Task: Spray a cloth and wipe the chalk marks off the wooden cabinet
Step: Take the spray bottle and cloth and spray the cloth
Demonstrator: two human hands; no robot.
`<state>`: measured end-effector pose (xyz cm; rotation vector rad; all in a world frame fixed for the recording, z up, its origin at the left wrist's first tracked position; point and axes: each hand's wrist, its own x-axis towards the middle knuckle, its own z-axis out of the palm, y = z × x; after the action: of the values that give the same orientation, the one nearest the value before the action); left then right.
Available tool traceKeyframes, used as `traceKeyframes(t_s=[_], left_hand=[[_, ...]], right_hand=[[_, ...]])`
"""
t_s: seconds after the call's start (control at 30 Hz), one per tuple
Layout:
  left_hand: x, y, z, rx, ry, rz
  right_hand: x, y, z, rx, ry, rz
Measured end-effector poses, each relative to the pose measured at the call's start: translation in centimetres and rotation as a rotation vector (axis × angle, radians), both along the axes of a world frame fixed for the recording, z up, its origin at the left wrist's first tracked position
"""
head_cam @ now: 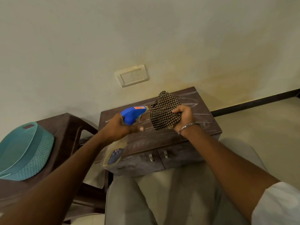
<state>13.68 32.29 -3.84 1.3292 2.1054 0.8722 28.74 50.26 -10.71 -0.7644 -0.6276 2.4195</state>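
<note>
I've got the left hand [121, 127] wrapped around the neck of the spray bottle [132, 115], fingers closed at the trigger, blue head up and nozzle aimed across at the cloth [164, 109]. The bottle's clear body hangs below that hand, tilted back toward me. The right hand [185, 118] is bunched tight on the checked cloth, holding it up just beyond the nozzle, most of the fabric standing above and to the left of the fingers (there's a thin metal bangle [189, 127] on that wrist). Under both hands sits the wooden cabinet [162, 143], its dark top streaked with pale chalk marks [190, 103] that show past the right hand and between the two hands. Well off to the left of the left hand, a teal basket [24, 151] lies on a brown plastic chair [68, 127].
</note>
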Motion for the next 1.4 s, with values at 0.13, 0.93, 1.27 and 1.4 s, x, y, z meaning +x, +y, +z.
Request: traceKeyframes(t_s=[0.13, 0.93, 1.27, 1.4], left_hand=[[0.5, 0.0, -0.6, 0.013, -0.059, 0.055], [0.6, -1.6, -2.1, -0.04, 0.275, 0.071], [0.5, -0.9, -2.2, -0.002, 0.075, -0.012], [0.6, 0.8, -2.6, 0.008, 0.207, 0.151]], right_hand=[[-0.2, -0.1, -0.4, -0.004, -0.025, 0.017], [-0.3, 0.1, -1.4, -0.004, -0.028, 0.036], [-0.9, 0.1, -2.1, -0.046, 0.074, 0.056], [-1.2, 0.1, -2.1, -0.063, 0.209, 0.072]])
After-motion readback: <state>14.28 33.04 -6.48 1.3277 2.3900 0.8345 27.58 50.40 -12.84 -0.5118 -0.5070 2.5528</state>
